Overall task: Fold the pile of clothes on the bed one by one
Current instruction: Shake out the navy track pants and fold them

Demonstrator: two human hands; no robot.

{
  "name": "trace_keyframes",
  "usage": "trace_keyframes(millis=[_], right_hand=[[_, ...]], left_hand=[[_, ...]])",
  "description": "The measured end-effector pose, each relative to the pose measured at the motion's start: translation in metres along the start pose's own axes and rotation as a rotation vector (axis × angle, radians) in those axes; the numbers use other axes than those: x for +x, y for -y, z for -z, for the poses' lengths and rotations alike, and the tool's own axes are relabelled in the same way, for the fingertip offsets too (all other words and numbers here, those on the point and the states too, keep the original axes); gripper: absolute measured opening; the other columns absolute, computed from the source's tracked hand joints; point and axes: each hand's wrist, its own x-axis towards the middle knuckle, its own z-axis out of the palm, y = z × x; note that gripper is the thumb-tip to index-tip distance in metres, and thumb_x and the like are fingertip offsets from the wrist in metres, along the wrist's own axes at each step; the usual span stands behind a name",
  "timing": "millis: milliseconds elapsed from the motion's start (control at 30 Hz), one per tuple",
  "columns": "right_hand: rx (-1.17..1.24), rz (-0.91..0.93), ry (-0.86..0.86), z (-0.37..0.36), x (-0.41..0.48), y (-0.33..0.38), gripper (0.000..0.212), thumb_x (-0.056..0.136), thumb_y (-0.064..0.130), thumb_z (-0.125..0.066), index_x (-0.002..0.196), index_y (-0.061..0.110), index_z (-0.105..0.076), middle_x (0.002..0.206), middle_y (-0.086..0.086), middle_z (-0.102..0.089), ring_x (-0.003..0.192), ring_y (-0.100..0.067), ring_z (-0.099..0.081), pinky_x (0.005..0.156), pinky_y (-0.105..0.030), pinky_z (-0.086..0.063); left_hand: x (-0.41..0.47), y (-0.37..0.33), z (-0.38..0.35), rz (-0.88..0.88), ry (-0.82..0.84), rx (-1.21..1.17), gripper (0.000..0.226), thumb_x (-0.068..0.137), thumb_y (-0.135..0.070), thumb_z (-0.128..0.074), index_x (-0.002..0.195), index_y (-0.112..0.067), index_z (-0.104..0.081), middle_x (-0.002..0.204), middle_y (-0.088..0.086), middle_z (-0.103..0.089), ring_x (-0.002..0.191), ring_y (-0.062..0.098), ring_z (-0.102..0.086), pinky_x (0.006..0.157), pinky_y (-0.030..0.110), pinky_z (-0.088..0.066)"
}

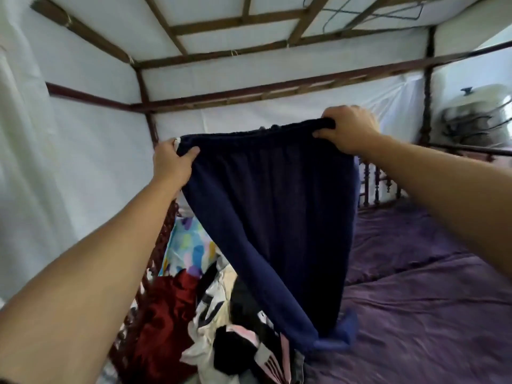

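Above the pile of clothes [238, 314] at near left, I pinch the navy trousers [277, 206] by their waistband, left hand [173, 162] and right hand [347, 128] apart; soft, limp, probably light.

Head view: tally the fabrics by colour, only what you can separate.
Navy garment, held up: 1
Red garment, in pile: 1
Pastel patterned cloth: 1
Purple bedsheet: 1
Black-white-pink tangle: cannot split, not counted
Total: 4
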Motion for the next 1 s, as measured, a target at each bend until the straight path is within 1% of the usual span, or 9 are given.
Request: trace_keyframes(millis=[100,367,433,533,600,667,800,933,1000], right_hand=[[-0.030,0.031,-0.105,0.037,0.021,0.002,0.034,0.085,0.047,-0.065,0.101,0.017,-0.063,0.105,-0.016,-0.064,0.101,-0.039,-0.057,0.071,-0.038,-0.038],[-0.066,-0.002,-0.176,0.065,0.049,-0.018,0.038,0.083,0.052,-0.065,0.105,0.021,-0.064,0.105,-0.014,-0.063,0.099,-0.038,-0.057,0.069,-0.036,-0.035],[-0.052,0.036,-0.107,0.055,0.045,-0.029,0.037,0.082,0.053,-0.067,0.101,0.021,-0.065,0.097,-0.010,-0.062,0.092,-0.034,-0.057,0.068,-0.034,-0.038],[0.087,0.072,0.078,0.037,0.045,-0.048,0.032,0.079,0.047,-0.073,0.087,0.017,-0.067,0.083,-0.003,-0.061,0.081,-0.027,-0.057,0.068,-0.033,-0.043],[0.157,0.078,0.160,0.027,0.051,-0.061,0.030,0.078,0.045,-0.075,0.079,0.017,-0.066,0.076,-0.002,-0.060,0.077,-0.024,-0.058,0.067,-0.031,-0.044],[0.252,0.067,0.192,0.020,0.059,-0.074,0.028,0.077,0.046,-0.076,0.077,0.020,-0.067,0.071,0.004,-0.059,0.071,-0.018,-0.056,0.063,-0.028,-0.042],[0.419,-0.036,0.288,-0.003,0.061,-0.114,0.031,0.075,0.047,-0.078,0.077,0.016,-0.070,0.070,0.004,-0.061,0.062,-0.011,-0.055,0.057,-0.024,-0.045],[0.416,-0.152,0.438,-0.058,0.033,-0.176,0.034,0.079,0.044,-0.075,0.084,0.011,-0.072,0.073,0.000,-0.065,0.066,-0.010,-0.057,0.060,-0.023,-0.045],[0.388,-0.222,0.482,-0.091,0.009,-0.214,0.040,0.080,0.043,-0.074,0.079,0.003,-0.067,0.066,-0.003,-0.056,0.062,-0.012,-0.050,0.057,-0.026,-0.038]], left_hand=[[0.022,-0.036,0.008,-0.010,-0.008,-0.072,0.018,0.084,-0.021,-0.071,0.095,-0.008,-0.065,0.099,0.013,-0.069,0.092,0.029,-0.066,0.083,0.046,-0.056],[0.050,-0.067,-0.007,-0.005,-0.022,-0.137,0.035,0.078,-0.025,-0.077,0.098,0.001,-0.066,0.102,0.018,-0.068,0.089,0.025,-0.065,0.083,0.044,-0.056],[0.055,-0.060,-0.020,0.011,-0.004,-0.109,0.029,0.079,-0.025,-0.076,0.097,-0.004,-0.068,0.100,0.014,-0.069,0.091,0.026,-0.066,0.085,0.044,-0.056],[0.069,-0.046,-0.045,0.037,0.013,-0.066,0.027,0.082,-0.024,-0.073,0.103,-0.007,-0.067,0.104,0.012,-0.068,0.096,0.028,-0.065,0.087,0.043,-0.055],[0.083,-0.039,-0.065,0.047,0.021,-0.053,0.027,0.084,-0.023,-0.071,0.106,-0.008,-0.066,0.106,0.011,-0.067,0.094,0.027,-0.064,0.082,0.038,-0.054],[0.102,-0.037,-0.088,0.070,0.019,-0.058,0.026,0.085,-0.023,-0.070,0.108,-0.011,-0.065,0.105,0.008,-0.066,0.091,0.022,-0.062,0.076,0.033,-0.050],[0.121,-0.022,-0.156,0.106,0.050,-0.063,0.026,0.088,-0.024,-0.067,0.111,-0.015,-0.062,0.104,0.003,-0.062,0.092,0.020,-0.059,0.077,0.033,-0.048],[0.106,0.027,-0.249,0.172,0.228,-0.025,0.012,0.088,-0.015,-0.067,0.098,-0.015,-0.061,0.097,0.006,-0.060,0.088,0.020,-0.056,0.071,0.029,-0.045],[0.094,0.056,-0.297,0.214,0.356,0.022,0.011,0.085,-0.009,-0.069,0.085,-0.012,-0.059,0.088,0.009,-0.058,0.083,0.020,-0.055,0.067,0.029,-0.047]])
